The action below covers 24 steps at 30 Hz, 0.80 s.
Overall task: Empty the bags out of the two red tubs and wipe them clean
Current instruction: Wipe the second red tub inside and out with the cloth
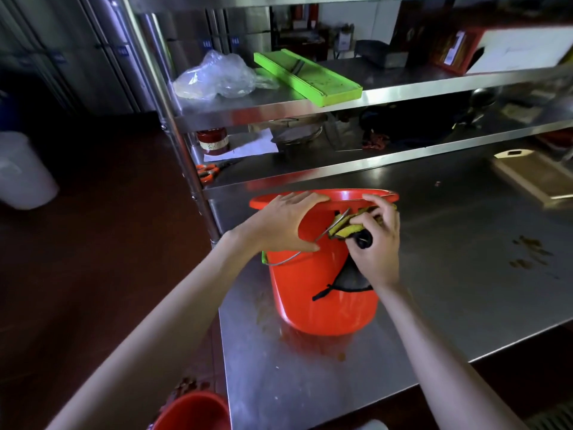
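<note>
Red plastic, our tub (322,293) stands upside down on the steel table (465,274) so its outside can be wiped. Our left hand (279,225) lies flat on its rim, steadying; our right hand (376,240) grips the cloth (347,228). A second tub (192,411) waits below.

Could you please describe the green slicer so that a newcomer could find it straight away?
Look at the steel rack behind the worktable; on its shelf lies the green slicer, a long flat board. Beside it sits a crumpled clear plastic bag; only the slicer is bright lime green.
</note>
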### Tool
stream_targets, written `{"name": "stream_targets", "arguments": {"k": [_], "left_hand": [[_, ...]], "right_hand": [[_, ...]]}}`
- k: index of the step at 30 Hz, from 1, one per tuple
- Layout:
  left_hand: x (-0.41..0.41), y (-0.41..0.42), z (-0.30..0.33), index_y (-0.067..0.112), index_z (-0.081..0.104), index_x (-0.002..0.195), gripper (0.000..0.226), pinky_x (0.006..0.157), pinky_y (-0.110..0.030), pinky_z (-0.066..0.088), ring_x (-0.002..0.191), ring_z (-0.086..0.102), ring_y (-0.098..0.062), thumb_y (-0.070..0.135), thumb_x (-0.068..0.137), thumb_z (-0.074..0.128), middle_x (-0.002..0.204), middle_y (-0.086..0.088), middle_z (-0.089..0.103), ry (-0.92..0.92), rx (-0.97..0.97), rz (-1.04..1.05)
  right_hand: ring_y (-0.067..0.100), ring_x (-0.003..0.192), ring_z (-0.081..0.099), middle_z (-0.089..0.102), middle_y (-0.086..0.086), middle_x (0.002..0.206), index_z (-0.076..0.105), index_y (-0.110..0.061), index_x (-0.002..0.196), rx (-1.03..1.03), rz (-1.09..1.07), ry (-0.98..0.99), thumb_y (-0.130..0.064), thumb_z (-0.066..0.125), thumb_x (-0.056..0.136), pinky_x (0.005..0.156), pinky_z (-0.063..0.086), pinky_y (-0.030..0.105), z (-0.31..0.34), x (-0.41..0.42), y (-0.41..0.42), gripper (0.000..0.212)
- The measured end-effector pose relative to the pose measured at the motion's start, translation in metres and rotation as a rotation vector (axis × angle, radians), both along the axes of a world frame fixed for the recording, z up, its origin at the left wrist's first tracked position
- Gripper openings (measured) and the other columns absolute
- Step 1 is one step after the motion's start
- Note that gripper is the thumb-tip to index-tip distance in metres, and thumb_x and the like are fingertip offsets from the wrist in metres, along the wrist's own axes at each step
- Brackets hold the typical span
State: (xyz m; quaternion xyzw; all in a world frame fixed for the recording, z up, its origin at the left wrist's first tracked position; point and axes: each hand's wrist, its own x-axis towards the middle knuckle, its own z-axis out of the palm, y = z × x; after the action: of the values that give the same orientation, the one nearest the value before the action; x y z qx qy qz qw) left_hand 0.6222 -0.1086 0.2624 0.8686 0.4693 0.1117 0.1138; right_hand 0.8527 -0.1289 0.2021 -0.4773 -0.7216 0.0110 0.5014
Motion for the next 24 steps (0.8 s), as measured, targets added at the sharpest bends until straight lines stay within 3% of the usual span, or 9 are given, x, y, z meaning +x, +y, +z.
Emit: {"name": "stream_targets", "arguments": {"k": [2, 5, 8, 11, 14, 16, 18, 21, 24], "left_hand": [[-0.004, 0.005, 0.011, 0.030, 0.038, 0.158, 0.087, 0.115, -0.025, 0.032, 0.146, 0.040, -0.014, 0.033, 0.083, 0.080, 0.165, 0.007, 0.036, -0.024, -0.048, -0.035], [-0.010, 0.018, 0.035, 0.030, 0.057, 0.149, 0.064, 0.121, -0.035, 0.034, 0.151, 0.034, -0.012, 0.018, 0.088, 0.069, 0.167, 0.009, 0.035, 0.008, -0.071, -0.081], [-0.009, 0.026, 0.049, 0.032, 0.076, 0.124, 0.041, 0.121, -0.046, 0.032, 0.149, 0.037, -0.016, 0.029, 0.088, 0.056, 0.156, 0.011, 0.052, 0.050, 0.070, -0.097], [-0.003, 0.029, 0.040, 0.035, 0.079, 0.113, 0.040, 0.120, -0.056, 0.029, 0.149, 0.039, -0.022, 0.038, 0.087, 0.049, 0.150, 0.008, 0.057, -0.130, 0.311, 0.010], [0.025, 0.022, 0.025, 0.034, 0.060, 0.143, 0.057, 0.122, -0.048, 0.025, 0.153, 0.031, -0.029, 0.024, 0.087, 0.063, 0.164, -0.003, 0.038, -0.378, 0.496, 0.283], [0.050, 0.014, 0.018, 0.030, 0.038, 0.159, 0.080, 0.122, -0.046, 0.028, 0.153, 0.028, -0.031, 0.012, 0.086, 0.068, 0.168, -0.010, 0.025, -0.557, 0.414, 0.436], [0.069, 0.012, 0.014, 0.028, 0.019, 0.164, 0.089, 0.110, -0.054, 0.046, 0.138, 0.051, -0.034, 0.014, 0.090, 0.067, 0.168, -0.012, 0.021, -0.713, 0.220, 0.500], [0.076, 0.017, 0.012, 0.039, 0.005, 0.164, 0.098, 0.080, -0.044, 0.053, 0.105, 0.069, -0.036, 0.044, 0.090, 0.069, 0.169, -0.004, 0.017, -0.590, 0.068, 0.622], [0.080, 0.017, 0.012, 0.043, 0.001, 0.163, 0.104, 0.087, -0.045, 0.052, 0.134, 0.055, -0.032, 0.059, 0.086, 0.069, 0.170, -0.001, 0.017, -0.436, 0.125, 0.589]], "right_hand": [[0.026, 0.099, 0.051, 0.052, 0.008, 0.136, 0.067, -0.010, 0.082, -0.011, 0.028, -0.004, 0.001, 0.076, 0.068, 0.094, 0.044, 0.042, 0.000, 0.003, 0.001, 0.020], [0.027, 0.103, 0.050, 0.050, 0.006, 0.137, 0.069, -0.012, 0.082, -0.028, 0.063, -0.014, 0.001, 0.079, 0.067, 0.094, 0.045, 0.046, -0.001, 0.003, 0.002, 0.023], [0.030, 0.107, 0.051, 0.049, 0.004, 0.137, 0.070, -0.015, 0.083, -0.039, 0.090, -0.008, 0.000, 0.082, 0.068, 0.095, 0.045, 0.048, -0.002, 0.000, 0.001, 0.025], [0.031, 0.107, 0.050, 0.048, 0.005, 0.137, 0.070, -0.015, 0.083, -0.043, 0.108, 0.004, 0.001, 0.081, 0.066, 0.095, 0.045, 0.049, -0.002, -0.001, 0.000, 0.026], [0.032, 0.112, 0.050, 0.048, 0.007, 0.137, 0.072, -0.014, 0.083, -0.045, 0.135, -0.001, -0.001, 0.079, 0.067, 0.096, 0.046, 0.049, -0.001, -0.001, -0.001, 0.022], [0.034, 0.118, 0.051, 0.048, 0.009, 0.138, 0.074, -0.014, 0.084, -0.040, 0.161, -0.009, -0.007, 0.076, 0.070, 0.099, 0.046, 0.051, -0.001, -0.004, -0.002, 0.016], [0.034, 0.120, 0.052, 0.047, 0.011, 0.139, 0.075, -0.015, 0.084, -0.037, 0.171, 0.007, -0.011, 0.074, 0.073, 0.100, 0.046, 0.050, -0.001, -0.009, -0.005, 0.011], [0.021, 0.123, 0.055, 0.039, 0.013, 0.149, 0.076, -0.012, 0.084, -0.028, 0.149, 0.129, -0.006, 0.082, 0.075, 0.103, 0.047, 0.038, -0.004, -0.014, -0.012, 0.013], [0.000, 0.136, 0.045, 0.025, 0.013, 0.162, 0.077, -0.006, 0.089, -0.011, 0.116, 0.163, -0.001, 0.084, 0.076, 0.109, 0.041, 0.022, -0.001, -0.015, -0.018, 0.016]]}}
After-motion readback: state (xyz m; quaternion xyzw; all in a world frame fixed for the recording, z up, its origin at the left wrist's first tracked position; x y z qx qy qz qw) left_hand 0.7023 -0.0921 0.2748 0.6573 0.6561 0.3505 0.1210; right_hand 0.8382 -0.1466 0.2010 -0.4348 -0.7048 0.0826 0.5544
